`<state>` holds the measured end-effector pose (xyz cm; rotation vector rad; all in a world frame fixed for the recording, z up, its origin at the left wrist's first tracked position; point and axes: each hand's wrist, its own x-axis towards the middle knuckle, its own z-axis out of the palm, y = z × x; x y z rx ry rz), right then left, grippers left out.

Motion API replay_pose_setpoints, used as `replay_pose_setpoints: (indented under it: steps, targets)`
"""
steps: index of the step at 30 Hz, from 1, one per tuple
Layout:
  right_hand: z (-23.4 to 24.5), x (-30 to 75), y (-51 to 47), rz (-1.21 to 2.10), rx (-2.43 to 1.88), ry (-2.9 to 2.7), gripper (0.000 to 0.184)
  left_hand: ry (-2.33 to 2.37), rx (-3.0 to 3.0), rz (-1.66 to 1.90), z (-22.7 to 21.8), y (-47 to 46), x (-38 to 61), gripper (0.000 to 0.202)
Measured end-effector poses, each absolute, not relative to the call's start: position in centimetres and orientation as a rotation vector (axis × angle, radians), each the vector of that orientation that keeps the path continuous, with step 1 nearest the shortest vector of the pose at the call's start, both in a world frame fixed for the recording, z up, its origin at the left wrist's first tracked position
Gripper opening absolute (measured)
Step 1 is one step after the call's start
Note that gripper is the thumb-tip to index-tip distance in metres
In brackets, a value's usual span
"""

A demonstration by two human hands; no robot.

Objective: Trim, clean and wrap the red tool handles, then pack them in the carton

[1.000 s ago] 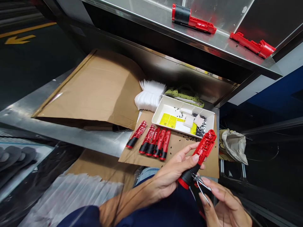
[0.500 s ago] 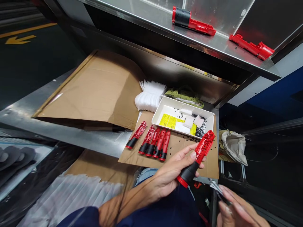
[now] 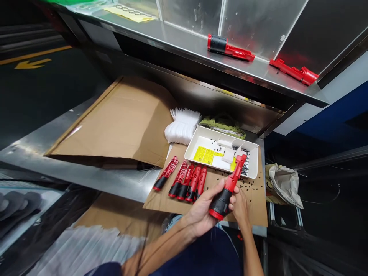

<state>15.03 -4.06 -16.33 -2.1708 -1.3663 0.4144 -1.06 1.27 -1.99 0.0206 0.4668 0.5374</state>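
Left hand [image 3: 201, 215] grips red-black housing [image 3: 223, 196]; right hand [image 3: 240, 207] beside it, grasp I can't tell; I'd keep left steady.

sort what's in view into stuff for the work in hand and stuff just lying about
Likely for the work:
red-and-black piece in the left hand
five similar pieces on the cardboard
white tray with small black parts

Seemingly lying about:
green pouch
crumpled paper bag
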Motion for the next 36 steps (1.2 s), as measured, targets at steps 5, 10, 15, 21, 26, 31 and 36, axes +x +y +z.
replay_pose_setpoints:
  steps: [5, 10, 15, 21, 26, 31, 36]
  targets:
    - [-12.4, 15.1, -5.5, 0.437, -1.957, -1.233, 0.036, 0.407, 0.073, 0.686, -2.9, 1.9, -1.3, 0.051]
    - [-6.4, 14.2, -7.9, 0.643, -1.630, -1.107, 0.024, 0.514, 0.298, 0.833, -4.1, 1.2, -1.7, 0.074]
    - [-3.5, 12.4, -7.5, 0.794, -1.515, -1.095, 0.023, 0.611, 0.527, 0.907, -5.8, 0.3, -2.6, 0.069]
    - [-3.2, 11.9, -6.4, 1.045, -1.431, -0.835, 0.028, 0.361, 0.783, 0.894, -6.9, 0.8, -3.3, 0.024]
    - [-3.2, 11.9, -6.5, 1.234, -1.373, -0.777, 0.031, 0.363, 0.824, 0.877, -5.7, 0.6, -2.8, 0.018]
    - [-3.1, 11.3, -6.5, 1.270, -1.307, -0.706, 0.029, 0.317, 0.911, 0.861, -5.7, 0.7, -2.7, 0.015]
    - [-3.1, 11.2, -6.2, 1.263, -1.245, -0.665, 0.026, 0.270, 1.011, 0.852, -6.2, 1.1, -2.8, 0.017]
